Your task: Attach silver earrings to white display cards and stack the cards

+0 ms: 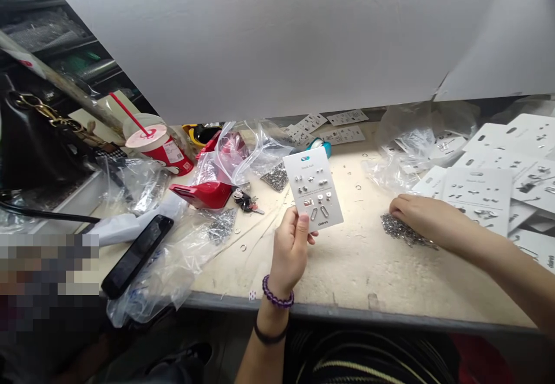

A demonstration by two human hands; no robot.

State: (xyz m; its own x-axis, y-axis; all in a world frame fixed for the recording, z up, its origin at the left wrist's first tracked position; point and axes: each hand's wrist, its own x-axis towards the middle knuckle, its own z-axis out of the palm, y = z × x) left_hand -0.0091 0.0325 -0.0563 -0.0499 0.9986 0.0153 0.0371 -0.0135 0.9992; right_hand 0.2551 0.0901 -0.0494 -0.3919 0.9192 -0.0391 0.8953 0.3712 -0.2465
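My left hand [291, 251] grips a white earring card [313, 190] by its lower edge, thumb in front, and holds it up above the table. Rows of small silver studs and a pair of oblong hoops sit on the card. On the right, my right hand [414, 213] reaches down with bent fingers onto a pile of small silver metal pieces [403, 235]. Its fingertips are hidden, so any piece between them cannot be made out. More filled earring cards [477, 196] lie overlapping just beyond that hand.
A black phone [137, 255] lies on plastic bags at the left, near a red drink cup [162, 147] with a straw. Red scoops [202, 195], keys [248, 200] and bags of metal parts [277, 177] stand further in. A white board [303, 43] rises behind the table.
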